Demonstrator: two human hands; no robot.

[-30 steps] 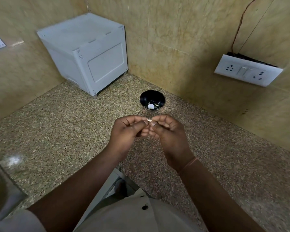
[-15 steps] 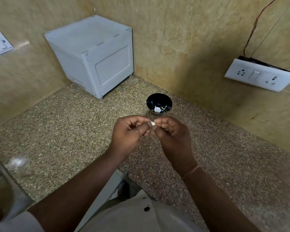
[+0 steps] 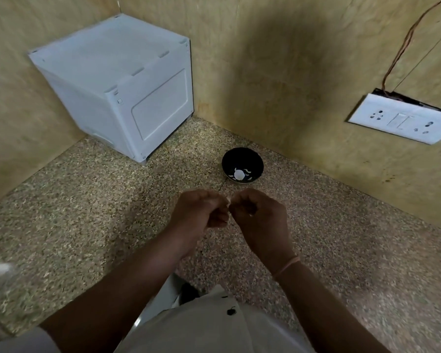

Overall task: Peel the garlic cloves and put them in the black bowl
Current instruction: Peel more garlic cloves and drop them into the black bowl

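Box (image 3: 117, 82) sitting in far corner of counter (image 3: 74, 212). Bowl (image 3: 242, 159) standing right of box, near back edge, peeled clove (image 3: 238, 174) lying in it. We are holding left hand (image 3: 199, 212) and right hand (image 3: 260, 217) together before bowl, pinching garlic clove (image 3: 229, 202) between them.

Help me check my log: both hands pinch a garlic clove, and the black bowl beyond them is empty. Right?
No: the head view shows the black bowl holds a peeled clove. The left hand and right hand do pinch a garlic clove.
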